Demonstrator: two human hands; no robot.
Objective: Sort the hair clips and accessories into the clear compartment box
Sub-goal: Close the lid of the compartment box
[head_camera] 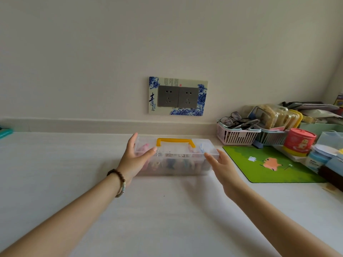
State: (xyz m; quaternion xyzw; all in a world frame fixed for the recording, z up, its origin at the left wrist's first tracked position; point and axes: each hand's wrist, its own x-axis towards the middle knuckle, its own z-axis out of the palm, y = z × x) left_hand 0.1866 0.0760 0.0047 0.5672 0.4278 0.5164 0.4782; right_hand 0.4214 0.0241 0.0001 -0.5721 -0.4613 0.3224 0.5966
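The clear compartment box (181,149) lies on the white table near the wall, lid down, with a yellow handle (175,140) on top. Colourful hair clips and accessories (172,164) show blurred through its front wall. My left hand (134,160), with a bead bracelet on the wrist, clasps the box's left end, fingers behind it and thumb across the lid. My right hand (223,167) is at the right front corner with its fingers stretched out, the fingertips touching the lid's edge.
A green cartoon mat (269,164) lies right of the box. Behind it stand a pink basket (235,138) with glasses, a red tin (298,141) and other clutter. A wall socket (178,96) is above the box. A teal object (5,132) sits at far left.
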